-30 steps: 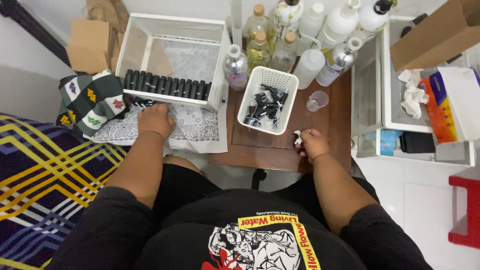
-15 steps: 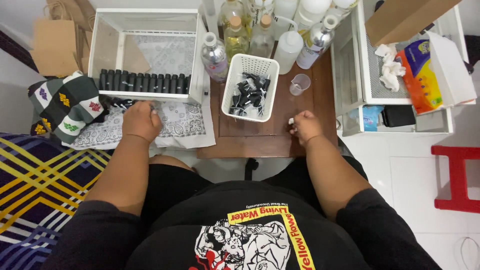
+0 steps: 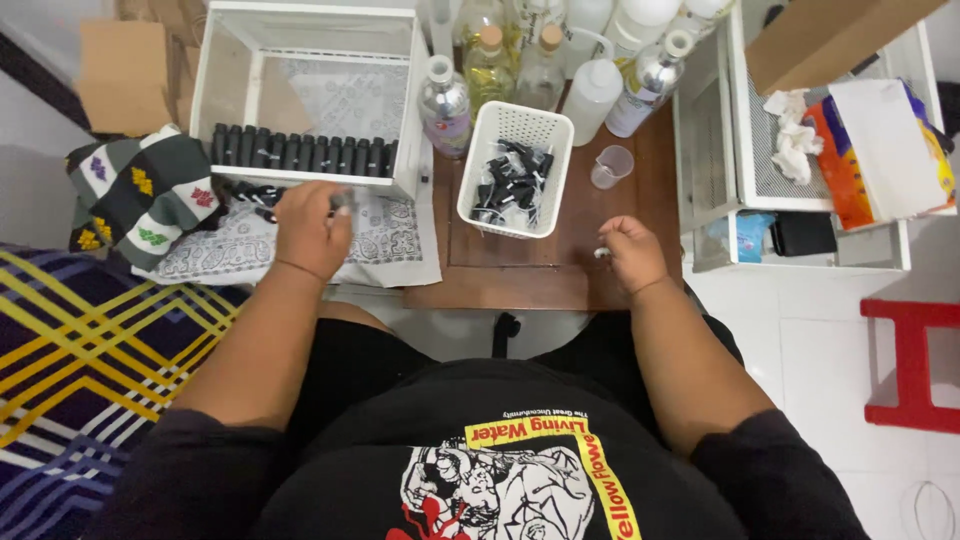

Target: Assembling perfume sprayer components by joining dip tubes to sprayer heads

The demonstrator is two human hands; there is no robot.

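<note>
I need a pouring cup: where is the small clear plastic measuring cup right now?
In the head view, the small clear plastic measuring cup stands on the brown wooden table, right of the white perforated plastic basket.

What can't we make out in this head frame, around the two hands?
- Left hand: blurred by motion; what its fingers pinch is unclear.
- Right hand: closed on something small and pale, too small to identify.
- Small black bottles: the white bin's wall covers their lower parts.
- Tall bottles: tops cut by the upper edge.
</note>
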